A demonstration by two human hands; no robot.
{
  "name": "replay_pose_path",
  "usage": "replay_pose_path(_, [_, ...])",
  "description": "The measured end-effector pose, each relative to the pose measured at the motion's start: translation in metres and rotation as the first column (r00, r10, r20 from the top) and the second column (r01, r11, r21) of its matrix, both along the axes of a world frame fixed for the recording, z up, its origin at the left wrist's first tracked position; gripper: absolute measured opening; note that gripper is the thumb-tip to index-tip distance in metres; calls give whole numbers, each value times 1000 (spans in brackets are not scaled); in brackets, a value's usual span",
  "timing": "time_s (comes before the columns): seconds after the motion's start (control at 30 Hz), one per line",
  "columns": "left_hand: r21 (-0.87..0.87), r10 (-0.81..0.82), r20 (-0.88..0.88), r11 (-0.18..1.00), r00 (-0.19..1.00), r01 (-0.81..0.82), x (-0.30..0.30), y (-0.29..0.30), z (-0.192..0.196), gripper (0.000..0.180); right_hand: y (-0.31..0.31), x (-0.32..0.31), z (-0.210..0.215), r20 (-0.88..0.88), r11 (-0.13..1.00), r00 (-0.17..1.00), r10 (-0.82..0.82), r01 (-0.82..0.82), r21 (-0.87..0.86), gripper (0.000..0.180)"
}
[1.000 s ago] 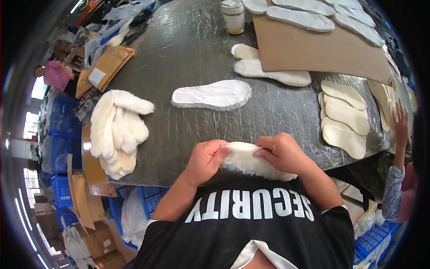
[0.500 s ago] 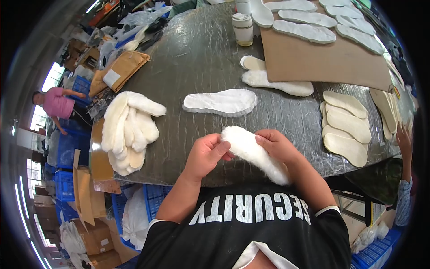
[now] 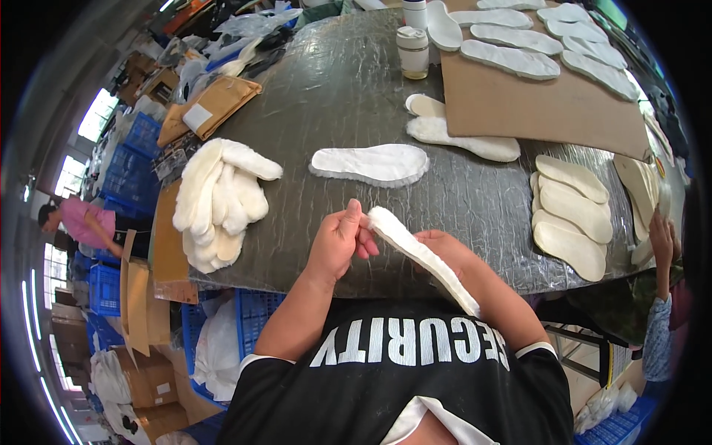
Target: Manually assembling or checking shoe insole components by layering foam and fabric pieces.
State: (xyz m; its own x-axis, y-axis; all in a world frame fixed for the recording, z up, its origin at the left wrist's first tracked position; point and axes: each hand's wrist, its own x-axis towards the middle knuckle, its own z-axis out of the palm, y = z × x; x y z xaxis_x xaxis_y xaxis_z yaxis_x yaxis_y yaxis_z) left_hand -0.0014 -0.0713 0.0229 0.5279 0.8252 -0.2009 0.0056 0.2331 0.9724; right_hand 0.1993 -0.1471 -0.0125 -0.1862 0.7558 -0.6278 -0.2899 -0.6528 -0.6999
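A white fleece insole (image 3: 423,256) is turned on its edge in front of my chest, one end up and away from me, the other near my shirt. My left hand (image 3: 337,241) is closed at its far end, thumb raised and fingertips against the tip. From the right side my right hand (image 3: 452,256) grips the middle, its fingers partly hidden behind the insole. Just beyond my hands lies another insole (image 3: 371,164), smooth white side up with fleece showing round its rim. On the left is a heap of fleece insoles (image 3: 222,185).
Several cream insoles (image 3: 571,215) lie in overlapping rows at the right. A brown board (image 3: 541,111) carries white insoles, with a lidded jar (image 3: 412,53) beside it. Cardboard boxes (image 3: 141,297) and blue crates stand left of the table (image 3: 297,96). Other people are at both sides.
The insole in my hands has turned from its fluffy face onto its edge. My left thumb has lifted off its face, and my right hand has shifted behind it.
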Motion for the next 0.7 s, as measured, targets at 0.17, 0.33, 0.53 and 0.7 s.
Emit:
replay_pose_path(0.17, [11,-102,-79,995,992,103,-1,-6,10,43,2,1,-29,-215,1000,976,-7,13,25,16])
replay_pose_path(0.33, [891,273,-103,453,956,-33,13,-7,20,35,3,7,-21,-436,997,898,61,-73,-10,15])
replay_pose_path(0.53, [643,-212,-68,738,975,205,4,1,12,20,-2,-10,-16,-486,987,863,135,-162,-14,18])
replay_pose_path(0.7, [523,-289,90,828,953,202,1,5,-2,13,-2,-12,-19,-435,904,792,428,-378,202,28])
